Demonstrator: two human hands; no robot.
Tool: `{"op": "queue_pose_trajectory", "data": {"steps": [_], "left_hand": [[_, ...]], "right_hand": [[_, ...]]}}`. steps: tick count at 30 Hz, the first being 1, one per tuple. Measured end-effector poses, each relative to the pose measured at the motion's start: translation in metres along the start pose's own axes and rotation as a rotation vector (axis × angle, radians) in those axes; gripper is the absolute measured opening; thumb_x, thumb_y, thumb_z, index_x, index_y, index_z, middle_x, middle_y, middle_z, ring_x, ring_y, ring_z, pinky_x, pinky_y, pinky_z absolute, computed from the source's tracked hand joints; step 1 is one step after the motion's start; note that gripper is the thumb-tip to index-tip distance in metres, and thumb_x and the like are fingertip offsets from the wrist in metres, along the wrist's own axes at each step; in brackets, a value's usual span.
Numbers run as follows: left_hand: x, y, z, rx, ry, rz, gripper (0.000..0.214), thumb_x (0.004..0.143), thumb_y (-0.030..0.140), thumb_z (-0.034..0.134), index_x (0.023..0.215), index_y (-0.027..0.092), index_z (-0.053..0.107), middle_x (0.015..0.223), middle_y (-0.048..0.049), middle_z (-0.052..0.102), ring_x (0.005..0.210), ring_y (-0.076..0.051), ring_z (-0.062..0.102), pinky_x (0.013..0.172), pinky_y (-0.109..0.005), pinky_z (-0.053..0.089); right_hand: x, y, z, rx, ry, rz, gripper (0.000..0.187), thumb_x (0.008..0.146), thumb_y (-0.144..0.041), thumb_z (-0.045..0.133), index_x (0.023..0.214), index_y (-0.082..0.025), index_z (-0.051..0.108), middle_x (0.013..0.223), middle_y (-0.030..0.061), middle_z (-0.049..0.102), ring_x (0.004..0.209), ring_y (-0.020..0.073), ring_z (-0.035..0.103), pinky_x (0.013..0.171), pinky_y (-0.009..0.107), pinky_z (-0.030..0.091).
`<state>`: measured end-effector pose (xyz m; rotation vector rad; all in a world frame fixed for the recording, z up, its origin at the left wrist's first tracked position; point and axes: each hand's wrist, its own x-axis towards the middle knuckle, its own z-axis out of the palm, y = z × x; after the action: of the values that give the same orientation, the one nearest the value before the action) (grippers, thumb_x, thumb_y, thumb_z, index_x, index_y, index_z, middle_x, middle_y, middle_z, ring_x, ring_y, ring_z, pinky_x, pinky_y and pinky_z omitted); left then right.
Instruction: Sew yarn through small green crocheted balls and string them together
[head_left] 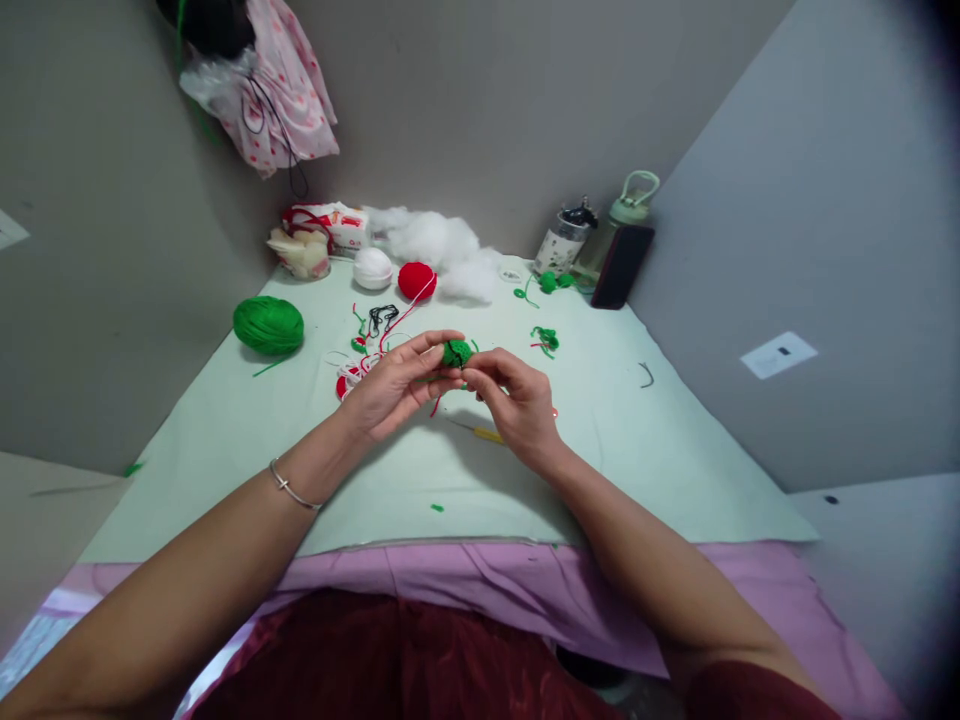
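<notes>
Both of my hands meet above the middle of the pale green mat (637, 460). My left hand (390, 385) pinches a small green crocheted piece (456, 352) between thumb and fingers. My right hand (517, 400) is closed on the same piece from the right, fingers curled. A red yarn strand (405, 315) runs from the piece back to a red yarn ball (416, 281). A yellow-handled crochet hook (484, 432) lies on the mat just under my right hand. A thin bracelet circles my left wrist.
A green yarn ball (268, 325) sits at the left, a white ball (373, 268) and white stuffing (439, 245) at the back. Two bottles (592, 240) and a dark phone (622, 265) stand at the back right. Green scraps (546, 340) lie nearby.
</notes>
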<state>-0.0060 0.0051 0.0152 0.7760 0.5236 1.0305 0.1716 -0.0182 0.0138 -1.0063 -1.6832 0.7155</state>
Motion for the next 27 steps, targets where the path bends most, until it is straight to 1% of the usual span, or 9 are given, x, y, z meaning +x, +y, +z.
{"op": "queue_pose_trajectory", "data": {"steps": [4, 7, 11, 14, 18, 21, 24, 26, 27], "left_hand": [[-0.001, -0.002, 0.002, 0.058, 0.026, 0.063, 0.025, 0.085, 0.025, 0.078, 0.108, 0.017, 0.072, 0.091, -0.0042, 0.074, 0.079, -0.013, 0.070, 0.084, -0.027, 0.058], [-0.002, -0.004, 0.002, 0.094, 0.054, 0.099, 0.025, 0.084, 0.026, 0.078, 0.108, 0.018, 0.072, 0.092, -0.0044, 0.075, 0.080, -0.013, 0.070, 0.086, -0.028, 0.057], [-0.002, -0.005, 0.003, 0.119, 0.077, 0.131, 0.028, 0.082, 0.026, 0.080, 0.107, 0.018, 0.071, 0.092, -0.0036, 0.075, 0.079, -0.012, 0.070, 0.084, -0.026, 0.056], [-0.001, -0.005, 0.004, 0.150, 0.074, 0.155, 0.028, 0.080, 0.027, 0.082, 0.105, 0.018, 0.072, 0.092, -0.0033, 0.075, 0.078, -0.012, 0.069, 0.085, -0.028, 0.056], [0.000, -0.005, 0.003, 0.203, 0.073, 0.144, 0.028, 0.078, 0.029, 0.083, 0.101, 0.018, 0.074, 0.088, -0.0028, 0.073, 0.076, -0.013, 0.068, 0.084, -0.030, 0.055], [0.000, -0.004, 0.002, 0.226, 0.062, 0.114, 0.029, 0.078, 0.031, 0.083, 0.102, 0.018, 0.075, 0.089, -0.0030, 0.073, 0.075, -0.013, 0.067, 0.084, -0.031, 0.055], [0.000, -0.004, 0.001, 0.258, 0.048, 0.072, 0.029, 0.080, 0.034, 0.081, 0.104, 0.018, 0.075, 0.092, -0.0043, 0.074, 0.079, -0.015, 0.069, 0.084, -0.032, 0.056], [-0.001, -0.005, 0.002, 0.291, 0.040, 0.059, 0.031, 0.082, 0.037, 0.079, 0.105, 0.017, 0.074, 0.093, -0.0054, 0.074, 0.085, -0.017, 0.070, 0.085, -0.033, 0.057], [-0.001, -0.006, 0.002, 0.302, 0.040, 0.056, 0.032, 0.082, 0.038, 0.079, 0.105, 0.017, 0.073, 0.094, -0.0058, 0.074, 0.087, -0.018, 0.070, 0.085, -0.034, 0.057]], "right_hand": [[0.006, 0.004, 0.000, 0.166, -0.018, 0.151, 0.028, 0.088, -0.046, 0.071, 0.080, -0.020, 0.065, 0.064, -0.0018, 0.060, 0.055, 0.0106, 0.050, 0.054, 0.026, 0.041], [0.011, 0.004, -0.003, 0.241, -0.059, 0.234, 0.035, 0.084, -0.050, 0.074, 0.074, -0.019, 0.062, 0.059, -0.0026, 0.059, 0.051, 0.0092, 0.048, 0.051, 0.024, 0.040], [0.013, 0.003, -0.005, 0.288, -0.095, 0.329, 0.037, 0.082, -0.051, 0.076, 0.075, -0.017, 0.063, 0.058, -0.0022, 0.060, 0.050, 0.0087, 0.050, 0.050, 0.023, 0.042], [0.013, 0.003, -0.005, 0.359, -0.113, 0.370, 0.037, 0.079, -0.050, 0.079, 0.079, -0.018, 0.061, 0.061, -0.0019, 0.063, 0.052, 0.0093, 0.055, 0.052, 0.023, 0.045], [0.013, 0.002, -0.008, 0.444, -0.163, 0.383, 0.040, 0.076, -0.048, 0.082, 0.089, -0.019, 0.057, 0.069, -0.0008, 0.069, 0.061, 0.0119, 0.064, 0.057, 0.024, 0.051], [0.015, 0.000, -0.014, 0.404, -0.221, 0.381, 0.035, 0.083, -0.048, 0.075, 0.093, -0.019, 0.057, 0.074, 0.0010, 0.071, 0.064, 0.0133, 0.067, 0.061, 0.026, 0.053], [0.018, 0.000, -0.020, 0.231, -0.135, 0.291, 0.029, 0.089, -0.046, 0.069, 0.089, -0.017, 0.064, 0.074, 0.0010, 0.069, 0.058, 0.0103, 0.061, 0.057, 0.024, 0.049], [0.020, 0.000, -0.022, 0.167, -0.074, 0.222, 0.027, 0.087, -0.043, 0.071, 0.087, -0.016, 0.069, 0.070, -0.0004, 0.066, 0.055, 0.0085, 0.055, 0.054, 0.023, 0.046], [0.020, 0.000, -0.022, 0.167, -0.072, 0.203, 0.026, 0.085, -0.042, 0.073, 0.087, -0.016, 0.071, 0.068, -0.0012, 0.065, 0.054, 0.0083, 0.053, 0.054, 0.023, 0.045]]}}
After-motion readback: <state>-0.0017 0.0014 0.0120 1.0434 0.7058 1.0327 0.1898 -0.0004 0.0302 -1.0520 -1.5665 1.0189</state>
